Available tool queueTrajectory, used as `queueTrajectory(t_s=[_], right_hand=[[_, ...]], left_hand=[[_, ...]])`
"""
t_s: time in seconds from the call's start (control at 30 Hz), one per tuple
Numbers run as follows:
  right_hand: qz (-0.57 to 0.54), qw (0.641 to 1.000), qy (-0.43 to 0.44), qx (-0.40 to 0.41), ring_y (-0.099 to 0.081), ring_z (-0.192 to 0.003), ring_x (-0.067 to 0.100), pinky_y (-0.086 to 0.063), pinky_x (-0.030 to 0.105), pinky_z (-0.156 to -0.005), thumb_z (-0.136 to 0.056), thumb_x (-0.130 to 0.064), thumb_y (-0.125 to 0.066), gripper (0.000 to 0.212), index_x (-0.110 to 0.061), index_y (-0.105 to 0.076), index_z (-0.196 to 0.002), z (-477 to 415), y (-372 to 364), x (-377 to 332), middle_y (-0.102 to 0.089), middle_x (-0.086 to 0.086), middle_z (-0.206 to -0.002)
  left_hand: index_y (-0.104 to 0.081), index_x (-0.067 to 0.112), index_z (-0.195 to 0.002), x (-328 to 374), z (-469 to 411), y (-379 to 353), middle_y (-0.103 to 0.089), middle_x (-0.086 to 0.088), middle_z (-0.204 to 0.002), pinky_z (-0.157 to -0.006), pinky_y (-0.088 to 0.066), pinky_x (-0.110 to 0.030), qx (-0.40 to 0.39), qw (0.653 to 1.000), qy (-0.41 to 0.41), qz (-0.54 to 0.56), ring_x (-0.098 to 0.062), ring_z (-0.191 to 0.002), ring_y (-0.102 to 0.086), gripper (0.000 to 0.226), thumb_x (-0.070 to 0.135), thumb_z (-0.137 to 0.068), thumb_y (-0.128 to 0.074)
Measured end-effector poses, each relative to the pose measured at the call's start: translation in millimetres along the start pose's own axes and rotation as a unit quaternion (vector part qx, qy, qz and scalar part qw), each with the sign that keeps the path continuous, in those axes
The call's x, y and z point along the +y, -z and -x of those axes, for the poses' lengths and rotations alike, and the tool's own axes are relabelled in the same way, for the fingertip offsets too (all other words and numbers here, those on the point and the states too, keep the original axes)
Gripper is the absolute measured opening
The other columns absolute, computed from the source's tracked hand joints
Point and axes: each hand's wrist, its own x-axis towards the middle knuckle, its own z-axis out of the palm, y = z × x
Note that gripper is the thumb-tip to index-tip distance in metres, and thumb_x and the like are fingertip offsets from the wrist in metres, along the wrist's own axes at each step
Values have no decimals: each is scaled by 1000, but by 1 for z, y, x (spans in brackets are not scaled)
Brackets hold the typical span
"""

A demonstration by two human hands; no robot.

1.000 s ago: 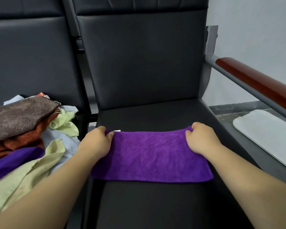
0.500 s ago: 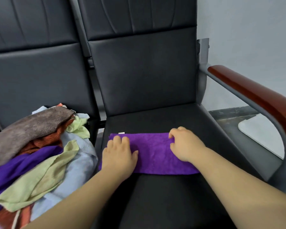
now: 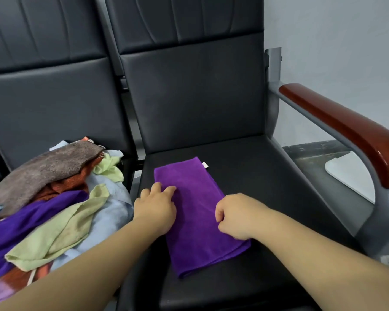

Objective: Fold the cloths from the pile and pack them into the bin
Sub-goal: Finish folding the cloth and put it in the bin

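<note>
A purple cloth (image 3: 195, 212), folded into a long strip, lies on the black chair seat (image 3: 267, 176), running from near me toward the backrest at a slant. A small white tag shows at its far corner. My left hand (image 3: 155, 207) rests on the strip's left edge, fingers laid on the fabric. At the strip's right edge, my right hand (image 3: 238, 216) has its fingers curled in and pinches the fabric. The pile of cloths (image 3: 54, 198) sits on the neighbouring seat to the left: brown, orange, pale green, light blue and purple pieces.
A wooden armrest (image 3: 346, 131) on a grey metal frame borders the seat on the right. Beyond it, low on the floor, lies a white flat object (image 3: 350, 176), partly hidden by the armrest. Black backrests rise behind both seats.
The cloth has been turned from lying crosswise to running lengthwise and now looks narrower. My left hand stayed on its left edge; my right hand moved nearer me along its right edge.
</note>
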Motion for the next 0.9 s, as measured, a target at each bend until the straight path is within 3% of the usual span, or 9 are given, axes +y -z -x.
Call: queueTrajectory(t_s=[0.1, 0.2, 0.3, 0.47, 0.53, 0.6, 0.67, 0.8, 0.9], right_hand=[[-16, 999, 31, 11, -67, -97, 21, -60, 41, -88, -90, -15, -61, 21, -23, -73, -106, 3, -4, 0, -70, -1, -108], [-40, 998, 47, 14, -63, -96, 17, -57, 35, -87, -89, -14, -65, 17, -25, -67, -102, 2, -8, 4, -65, -8, -97], [-68, 996, 48, -17, -64, -91, 15, -57, 33, -83, -83, -22, -74, 22, -32, -61, -96, 2, -8, 7, -63, -11, -91], [-90, 989, 81, -87, -58, -105, 14, -54, 37, -95, -71, -49, -87, 62, -35, -57, -123, 13, -5, 6, -53, -11, -117], [-71, 991, 77, -83, -56, -106, 15, -53, 39, -97, -68, -55, -86, 67, -37, -54, -124, 15, -9, 2, -49, -12, -118], [-51, 994, 64, -67, -57, -104, 16, -53, 39, -94, -71, -51, -84, 61, -35, -55, -122, 16, -16, -1, -49, -10, -117], [-37, 997, 59, -17, -58, -101, 17, -54, 36, -89, -81, -33, -76, 42, -30, -60, -119, 16, -20, -5, -54, -7, -113], [-86, 996, 21, 34, -58, -78, 18, -46, 29, -66, -86, -18, -66, 6, -14, -69, -90, 12, -9, -1, -61, -4, -85], [-282, 957, -15, -68, -57, -78, 19, -42, 32, -70, -79, -22, -78, 24, -3, -73, -93, 13, 3, 11, -64, 4, -80]], left_hand=[[-39, 38, -145, -1, 26, 4, -31, -2, -146, -107, -42, -42, -28, 991, 20, 128, -32, -126, -48, 55, 44, -94, -58], [-47, 39, -134, 6, 66, 17, -31, 4, -136, -95, -41, -18, -127, 942, -31, 308, -8, -113, -49, 50, 33, -89, -68], [-64, 33, -115, 11, 95, 24, -54, 0, -125, -77, -47, -21, -233, 831, -4, 506, -8, -92, -56, 51, 21, -66, -67], [-65, 10, -106, 7, 100, 28, -65, -9, -102, -68, -56, -28, -209, 690, 39, 692, -18, -78, -65, 55, -4, -55, -51], [-67, 8, -102, 2, 99, 28, -69, -10, -98, -73, -59, -33, -183, 717, 33, 671, -20, -77, -67, 50, -9, -55, -58], [-73, 10, -93, -4, 98, 28, -73, -16, -90, -82, -58, -43, -122, 822, 29, 556, -21, -75, -67, 35, -8, -63, -75], [-73, 9, -85, -5, 95, 30, -75, -16, -80, -85, -59, -44, -88, 870, 26, 485, -18, -70, -68, 15, -6, -83, -73], [-66, 7, -84, -15, 85, 45, -62, -3, -53, -50, -51, -21, -76, 900, 40, 428, -8, -46, -58, 15, 11, -98, -62], [-64, 7, -84, -35, 82, 59, -49, -4, -52, -40, -29, -19, -159, 879, 78, 442, -11, -41, -43, 18, 17, -98, -63]])
